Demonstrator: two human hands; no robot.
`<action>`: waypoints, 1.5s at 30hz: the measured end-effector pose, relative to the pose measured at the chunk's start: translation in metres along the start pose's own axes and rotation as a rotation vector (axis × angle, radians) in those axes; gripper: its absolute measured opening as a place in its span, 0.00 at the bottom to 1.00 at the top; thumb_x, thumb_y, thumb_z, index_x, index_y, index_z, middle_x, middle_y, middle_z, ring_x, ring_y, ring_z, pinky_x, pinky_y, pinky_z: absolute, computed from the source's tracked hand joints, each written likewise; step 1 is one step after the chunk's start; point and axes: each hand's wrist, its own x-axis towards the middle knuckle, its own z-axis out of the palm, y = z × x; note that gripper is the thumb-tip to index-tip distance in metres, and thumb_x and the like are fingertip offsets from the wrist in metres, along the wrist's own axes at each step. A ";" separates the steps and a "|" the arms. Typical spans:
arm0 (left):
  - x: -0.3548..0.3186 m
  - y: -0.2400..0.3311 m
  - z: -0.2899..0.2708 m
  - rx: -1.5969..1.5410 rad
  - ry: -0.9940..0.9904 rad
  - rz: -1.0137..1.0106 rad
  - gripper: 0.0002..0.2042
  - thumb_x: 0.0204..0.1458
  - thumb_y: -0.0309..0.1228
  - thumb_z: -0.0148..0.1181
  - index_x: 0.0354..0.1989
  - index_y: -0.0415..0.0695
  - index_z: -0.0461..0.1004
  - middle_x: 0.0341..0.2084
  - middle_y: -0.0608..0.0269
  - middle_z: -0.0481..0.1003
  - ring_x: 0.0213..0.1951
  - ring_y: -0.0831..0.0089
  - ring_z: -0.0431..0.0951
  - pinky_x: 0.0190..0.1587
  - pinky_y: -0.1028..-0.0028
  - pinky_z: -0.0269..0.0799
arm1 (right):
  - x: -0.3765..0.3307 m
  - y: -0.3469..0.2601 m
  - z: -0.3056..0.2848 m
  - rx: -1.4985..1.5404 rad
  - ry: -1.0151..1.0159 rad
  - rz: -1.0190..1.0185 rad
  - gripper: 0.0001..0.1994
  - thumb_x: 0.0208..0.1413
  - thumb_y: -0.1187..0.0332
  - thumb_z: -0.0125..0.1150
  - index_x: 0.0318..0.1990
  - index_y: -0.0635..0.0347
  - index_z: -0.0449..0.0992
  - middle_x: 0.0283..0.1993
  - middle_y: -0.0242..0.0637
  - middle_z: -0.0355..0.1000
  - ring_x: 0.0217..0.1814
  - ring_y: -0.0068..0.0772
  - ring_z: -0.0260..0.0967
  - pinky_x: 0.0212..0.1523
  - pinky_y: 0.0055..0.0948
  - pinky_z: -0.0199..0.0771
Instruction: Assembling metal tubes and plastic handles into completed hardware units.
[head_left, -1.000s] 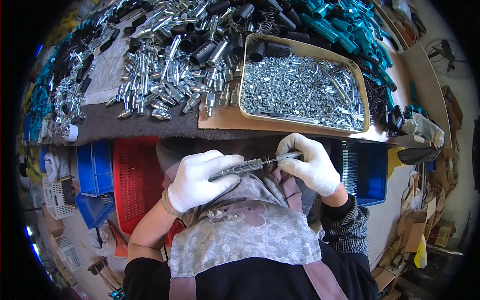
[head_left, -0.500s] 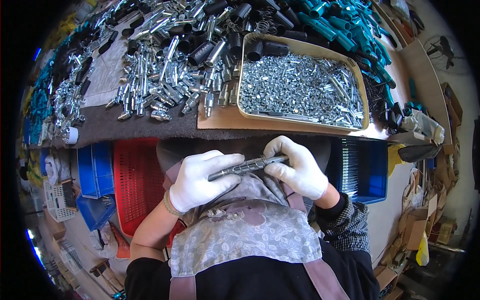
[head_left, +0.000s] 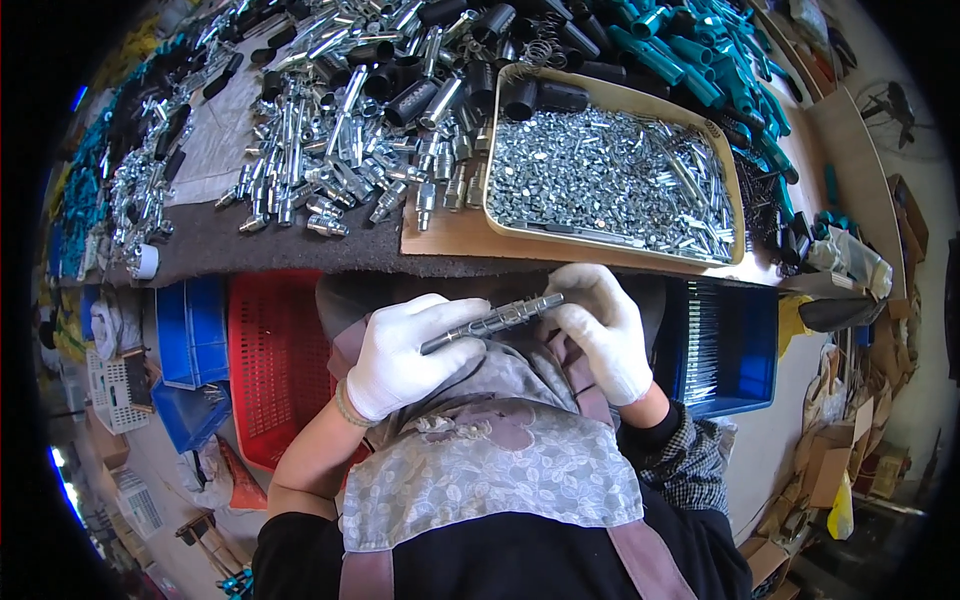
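Note:
Both of my hands wear white gloves and hold one slim silver metal rod (head_left: 495,320) level over my lap, just below the bench edge. My left hand (head_left: 410,355) grips its darker left end. My right hand (head_left: 600,325) closes around its right end with the fingertips on the tip. A shallow tray (head_left: 490,190) full of small silver metal parts lies on the bench right above my hands.
Piles of silver tubes (head_left: 340,150), black sleeves (head_left: 530,95) and teal plastic pieces (head_left: 690,70) cover the bench. A red crate (head_left: 275,350) and blue bins (head_left: 190,330) stand at lower left, a blue bin (head_left: 730,340) at right. Cardboard boxes (head_left: 830,460) are on the floor.
My right hand has slid inward along the rod and now covers its right end. The rod sits a little lower and closer to my body.

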 end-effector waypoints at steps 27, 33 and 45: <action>0.006 0.005 0.003 0.166 0.049 0.108 0.16 0.43 0.26 0.72 0.43 0.42 0.81 0.26 0.58 0.77 0.24 0.62 0.78 0.27 0.69 0.73 | -0.008 -0.001 0.007 -0.531 -0.017 -0.268 0.09 0.51 0.78 0.62 0.41 0.69 0.79 0.40 0.42 0.74 0.42 0.32 0.74 0.44 0.27 0.73; 0.010 0.007 0.000 0.162 0.015 0.121 0.17 0.43 0.25 0.72 0.44 0.40 0.80 0.29 0.55 0.78 0.27 0.60 0.79 0.30 0.68 0.74 | 0.001 -0.025 -0.015 -0.493 -0.135 -0.153 0.11 0.54 0.77 0.60 0.45 0.68 0.79 0.41 0.41 0.75 0.43 0.32 0.74 0.46 0.27 0.73; 0.008 -0.005 -0.002 0.170 0.029 0.041 0.18 0.41 0.22 0.71 0.43 0.39 0.80 0.26 0.54 0.77 0.25 0.61 0.78 0.29 0.68 0.73 | 0.102 -0.131 -0.177 -0.961 0.508 -0.466 0.08 0.57 0.70 0.62 0.40 0.62 0.82 0.35 0.42 0.79 0.37 0.31 0.78 0.41 0.28 0.75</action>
